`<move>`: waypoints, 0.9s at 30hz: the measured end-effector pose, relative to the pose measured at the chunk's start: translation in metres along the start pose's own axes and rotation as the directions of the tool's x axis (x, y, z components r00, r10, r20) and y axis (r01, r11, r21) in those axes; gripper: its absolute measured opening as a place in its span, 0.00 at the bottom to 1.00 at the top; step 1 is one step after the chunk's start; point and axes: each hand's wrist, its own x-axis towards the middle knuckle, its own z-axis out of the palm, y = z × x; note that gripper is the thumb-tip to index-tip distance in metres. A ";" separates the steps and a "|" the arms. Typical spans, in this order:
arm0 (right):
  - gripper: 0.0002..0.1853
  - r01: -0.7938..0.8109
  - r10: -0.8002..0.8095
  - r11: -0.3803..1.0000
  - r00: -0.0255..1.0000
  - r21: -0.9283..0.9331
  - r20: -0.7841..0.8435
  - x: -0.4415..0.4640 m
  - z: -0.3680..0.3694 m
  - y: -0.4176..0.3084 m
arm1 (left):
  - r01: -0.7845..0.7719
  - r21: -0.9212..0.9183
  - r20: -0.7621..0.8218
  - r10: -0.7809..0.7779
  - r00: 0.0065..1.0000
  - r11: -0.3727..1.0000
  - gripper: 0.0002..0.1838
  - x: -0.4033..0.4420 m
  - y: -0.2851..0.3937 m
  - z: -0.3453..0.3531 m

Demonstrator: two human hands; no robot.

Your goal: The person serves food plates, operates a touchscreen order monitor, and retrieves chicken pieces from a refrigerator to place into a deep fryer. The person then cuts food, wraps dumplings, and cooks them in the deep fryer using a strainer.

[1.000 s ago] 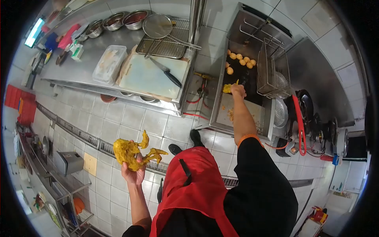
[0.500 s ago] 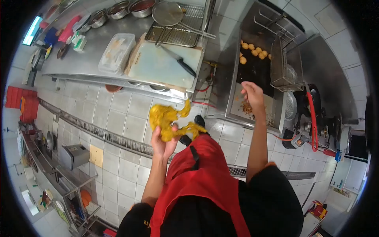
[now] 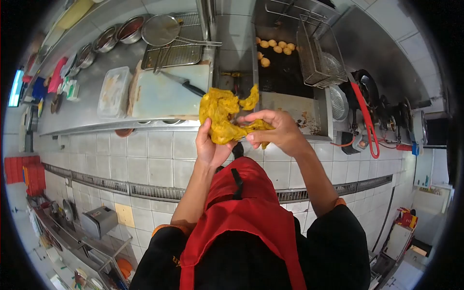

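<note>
My left hand (image 3: 210, 146) grips a yellow-coated raw chicken (image 3: 218, 113) from below, its thumb pressed on the near side. The chicken is spread out, with loose limbs hanging to the right. At its lower right, my right hand (image 3: 280, 131) pinches one limb between thumb and fingers. Both hands are in front of my red apron, above the floor between counter and fryer. Just beyond the chicken, a black-handled knife (image 3: 192, 89) lies on a white cutting board (image 3: 164, 96).
To the right stands a deep fryer (image 3: 282, 82) with several golden balls (image 3: 276, 46) floating in dark oil and a wire basket (image 3: 316, 58) at its side. A plastic tub (image 3: 114, 93), several metal bowls (image 3: 131, 30) and a strainer (image 3: 161, 30) stand on the counter. A red handle (image 3: 365, 118) juts out at right.
My right hand has come from over the fryer's front to the chicken and taken hold of a limb. My left hand has raised the chicken slightly, and the view has turned rightward.
</note>
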 end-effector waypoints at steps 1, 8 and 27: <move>0.17 0.004 -0.004 1.000 1.000 -0.003 -0.010 -0.002 -0.005 -0.007 | 0.006 -0.001 0.009 -0.006 1.000 1.000 0.31 0.008 -0.003 0.002; 0.15 0.069 -0.095 0.987 0.980 -0.144 -0.177 -0.008 -0.036 -0.045 | 0.153 -0.268 0.278 -0.076 0.958 0.951 0.30 0.069 -0.030 0.025; 0.11 0.262 -0.024 0.892 0.840 0.367 -0.542 -0.031 -0.062 0.017 | 0.286 0.548 0.027 -0.359 0.933 0.786 0.30 0.119 -0.022 0.059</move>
